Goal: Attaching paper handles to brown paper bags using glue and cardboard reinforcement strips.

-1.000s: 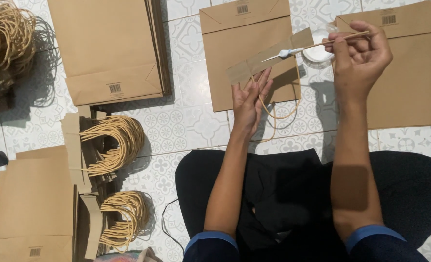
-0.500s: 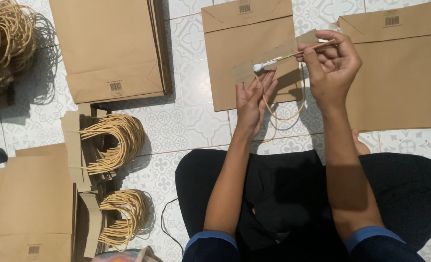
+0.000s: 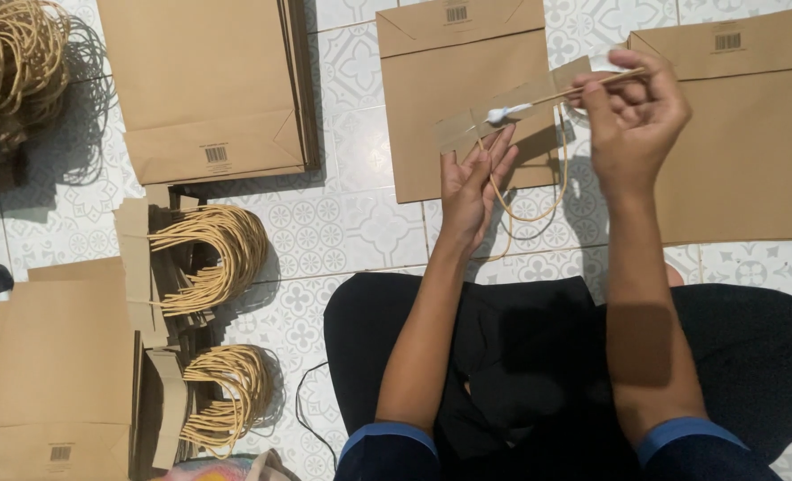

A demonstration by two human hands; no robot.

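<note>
I hold the brown cardboard strip with its looped paper-cord handle (image 3: 503, 111) up on my open left hand (image 3: 469, 185), fingers flat behind it. My right hand (image 3: 632, 116) keeps a narrow grip on the thin wooden stick (image 3: 583, 86), whose white glue tip (image 3: 498, 114) touches the strip. I judge the gluing step is in hand; next the tip should spread along the strip, above the flat brown paper bag (image 3: 440, 98) on the floor.
</note>
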